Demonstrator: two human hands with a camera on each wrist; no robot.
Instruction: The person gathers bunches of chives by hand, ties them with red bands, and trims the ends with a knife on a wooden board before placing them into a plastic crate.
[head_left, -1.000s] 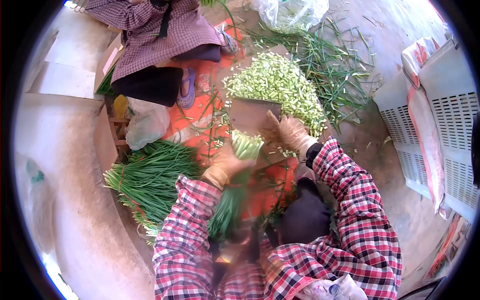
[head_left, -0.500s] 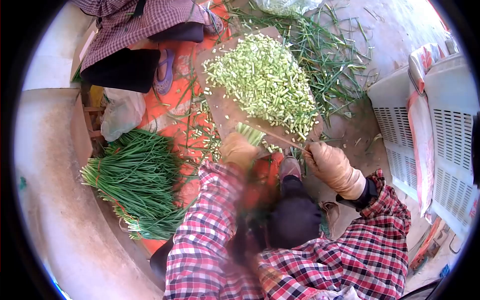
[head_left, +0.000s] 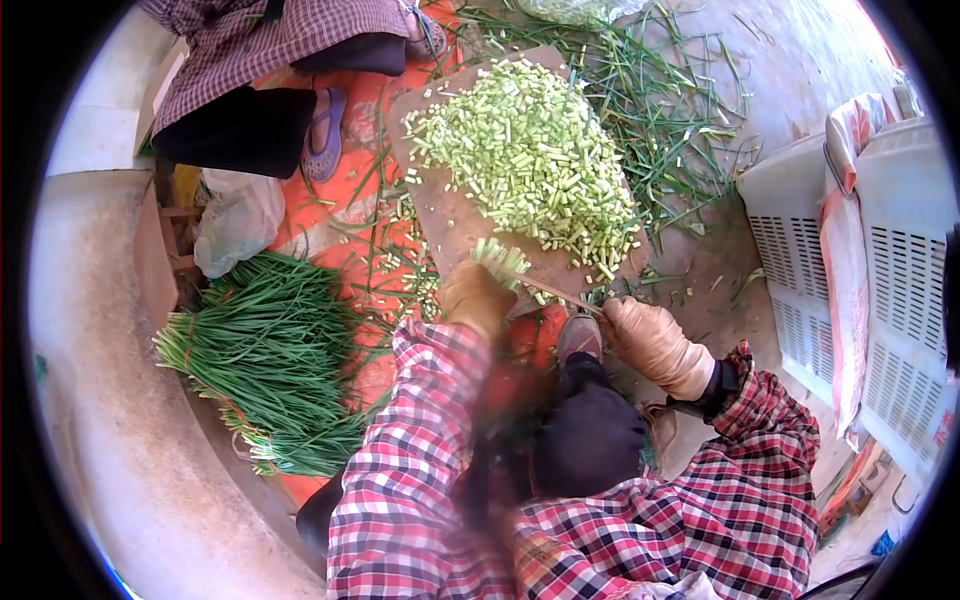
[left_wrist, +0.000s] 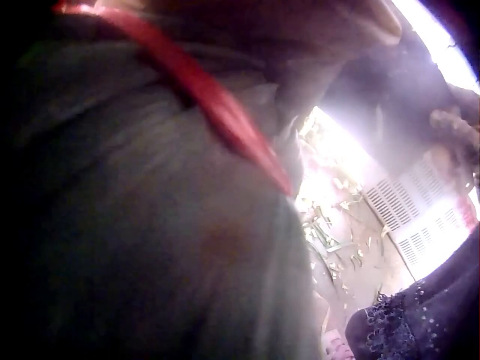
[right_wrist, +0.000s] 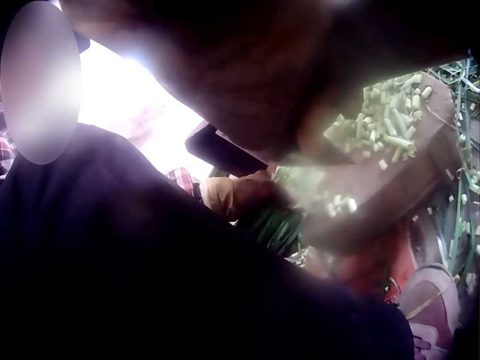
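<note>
In the head view the left hand, in a tan glove, grips a bundle of green stalks at the near edge of the board. The gloved right hand is curled round the handle of a knife, whose thin blade edge points left to the stalk ends. A pile of cut pieces covers the board beyond. In the right wrist view the left hand shows beside the board. The left wrist view is mostly dark glove cloth.
Tied bundles of long green stalks lie at the left. Another person sits at the upper left, with a plastic bag below. Loose greens are strewn behind the board; perforated crates stand at the right.
The knife came off the board and turned edge-on at the bundle as the right hand moved right and down. The left hand now holds the bundle at the board's edge. The head view shifted.
</note>
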